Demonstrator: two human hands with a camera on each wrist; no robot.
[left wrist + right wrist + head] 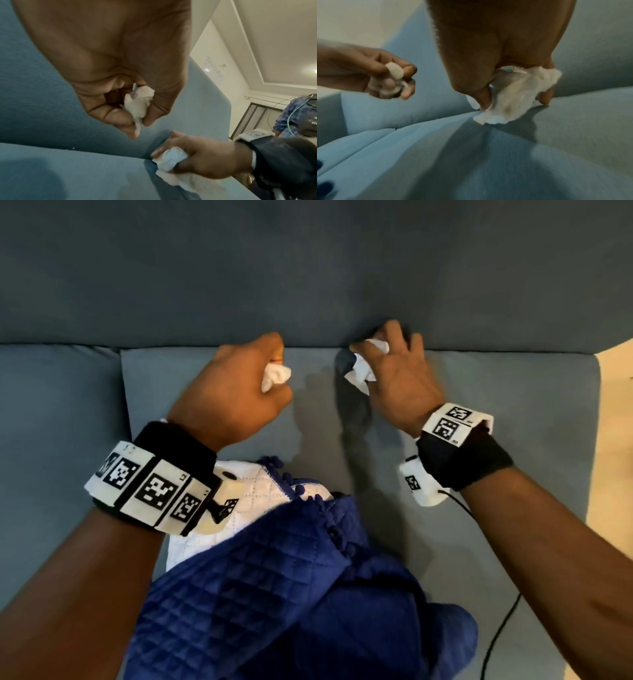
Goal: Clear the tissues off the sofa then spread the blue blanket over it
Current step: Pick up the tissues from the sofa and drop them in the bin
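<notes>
Tissues are off the sofa [479,392] seat: left hand [236,392] pinches one wad [275,374], right hand [394,371] grips another [359,369] near the backrest. Loose trailing paper could tear. Blue blanket [291,594] lies bunched at the seat's front.

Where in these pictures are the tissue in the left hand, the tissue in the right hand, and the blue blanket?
Left-hand tissue [276,375]: head view, on the crumpled wad showing beside the curled fingers.
Right-hand tissue [513,100]: right wrist view, on the middle of the bunched sheet.
Blue blanket [274,594]: head view, on its quilted blue face.
</notes>
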